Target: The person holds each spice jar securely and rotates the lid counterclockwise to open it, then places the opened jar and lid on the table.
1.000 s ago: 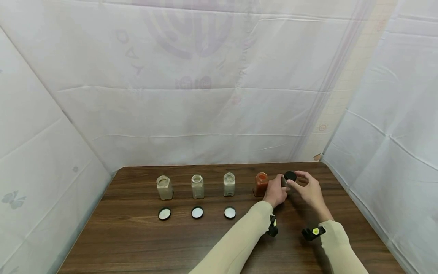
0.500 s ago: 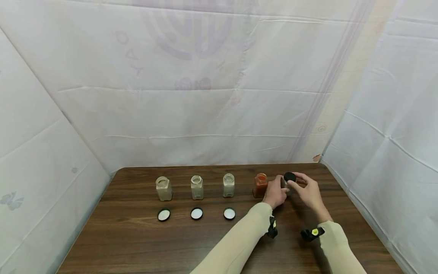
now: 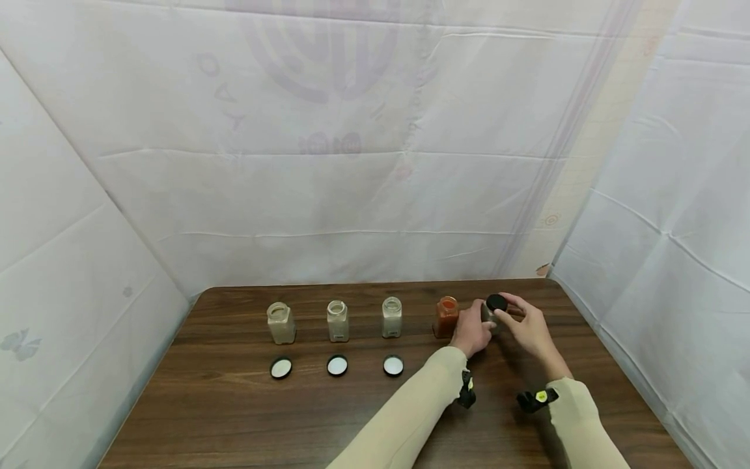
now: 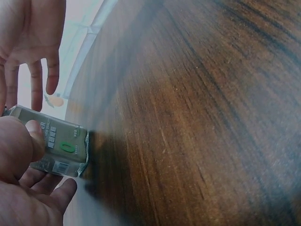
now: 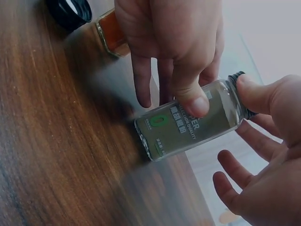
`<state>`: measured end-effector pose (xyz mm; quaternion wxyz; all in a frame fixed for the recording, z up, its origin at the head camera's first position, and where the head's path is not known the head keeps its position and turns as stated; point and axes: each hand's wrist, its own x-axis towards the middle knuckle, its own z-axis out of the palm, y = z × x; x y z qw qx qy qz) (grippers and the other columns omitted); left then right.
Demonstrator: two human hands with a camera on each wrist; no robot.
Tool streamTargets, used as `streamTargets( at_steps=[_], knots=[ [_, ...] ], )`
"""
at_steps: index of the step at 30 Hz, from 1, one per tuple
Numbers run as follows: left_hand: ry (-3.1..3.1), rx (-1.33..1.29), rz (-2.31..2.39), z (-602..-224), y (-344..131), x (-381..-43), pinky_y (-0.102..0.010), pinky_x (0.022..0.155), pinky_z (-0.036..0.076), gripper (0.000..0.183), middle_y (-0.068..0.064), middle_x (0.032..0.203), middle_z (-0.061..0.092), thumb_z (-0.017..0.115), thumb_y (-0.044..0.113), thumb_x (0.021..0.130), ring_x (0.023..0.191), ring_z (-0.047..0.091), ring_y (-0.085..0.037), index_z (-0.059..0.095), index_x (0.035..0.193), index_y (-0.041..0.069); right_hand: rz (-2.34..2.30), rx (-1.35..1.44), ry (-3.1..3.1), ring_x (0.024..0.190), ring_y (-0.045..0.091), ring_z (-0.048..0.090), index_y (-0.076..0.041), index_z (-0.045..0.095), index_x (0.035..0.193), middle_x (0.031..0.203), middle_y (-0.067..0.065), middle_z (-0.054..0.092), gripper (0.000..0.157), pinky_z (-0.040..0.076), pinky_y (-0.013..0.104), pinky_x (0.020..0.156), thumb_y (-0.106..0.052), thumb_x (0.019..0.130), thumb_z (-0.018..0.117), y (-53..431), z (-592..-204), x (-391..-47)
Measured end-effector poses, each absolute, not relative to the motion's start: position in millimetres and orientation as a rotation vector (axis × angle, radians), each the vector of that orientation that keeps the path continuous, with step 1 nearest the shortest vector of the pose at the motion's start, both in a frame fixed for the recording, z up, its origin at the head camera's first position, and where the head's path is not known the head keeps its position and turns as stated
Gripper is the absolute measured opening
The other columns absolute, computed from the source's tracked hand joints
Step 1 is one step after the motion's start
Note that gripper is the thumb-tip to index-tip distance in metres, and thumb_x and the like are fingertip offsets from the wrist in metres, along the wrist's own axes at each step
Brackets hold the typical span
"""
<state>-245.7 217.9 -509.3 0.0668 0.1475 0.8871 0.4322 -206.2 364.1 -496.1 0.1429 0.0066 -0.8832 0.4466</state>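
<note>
My left hand (image 3: 471,330) grips the body of a square glass spice jar (image 5: 193,132) at the right of the row. Greyish powder fills much of it, and its label carries a green ring. On top is a black screw lid (image 3: 497,301), pinched between thumb and fingers of my right hand (image 3: 533,330). The jar stands upright, its base at the tabletop in both wrist views. Just left of my left hand is an uncapped jar of red-orange powder (image 3: 447,318). A black lid (image 5: 81,16) near that jar shows in the right wrist view.
Three uncapped jars of pale powder, left (image 3: 282,324), middle (image 3: 338,322) and right (image 3: 392,318), stand along the wooden table (image 3: 246,417). Before each lies an upturned black lid with a white liner, such as the leftmost (image 3: 281,368). White sheeting (image 3: 351,195) walls the back and sides.
My right fingers shift slightly about the lid. The left hand keeps its grip, and the other jars and lids stay put.
</note>
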Motion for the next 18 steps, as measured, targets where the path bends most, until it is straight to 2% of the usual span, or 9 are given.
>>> streamTargets(
  at_steps=[6, 10, 18],
  knots=[
    [2.663, 0.435, 1.301, -510, 218, -246, -0.033, 0.092, 0.055, 0.042, -0.002, 0.124, 0.070, 0.075, 0.022, 0.096, 0.111, 0.066, -0.015, 0.058, 0.135, 0.020, 1.333, -0.051, -2.531, 0.127, 0.051, 0.053, -0.001, 0.050, 0.148, 0.148, 0.027, 0.050, 0.065, 0.050, 0.062, 0.098, -0.033, 0.098, 0.074, 359, -495, -204],
    [2.658, 0.433, 1.304, -510, 217, -246, -0.034, 0.095, 0.054, 0.044, -0.002, 0.126, 0.070, 0.076, 0.021, 0.095, 0.113, 0.065, -0.015, 0.058, 0.135, 0.020, 1.334, -0.096, -2.487, 0.127, 0.049, 0.053, 0.001, 0.053, 0.143, 0.144, 0.026, 0.053, 0.062, 0.047, 0.059, 0.104, -0.033, 0.096, 0.075, 355, -496, -205],
    [2.654, 0.437, 1.310, -509, 217, -245, -0.033, 0.093, 0.054, 0.044, -0.002, 0.126, 0.070, 0.077, 0.019, 0.095, 0.111, 0.065, -0.014, 0.058, 0.134, 0.020, 1.279, -0.195, -2.477, 0.124, 0.049, 0.056, 0.000, 0.060, 0.133, 0.136, 0.025, 0.059, 0.054, 0.048, 0.059, 0.101, -0.035, 0.095, 0.077, 353, -497, -206]
  ],
)
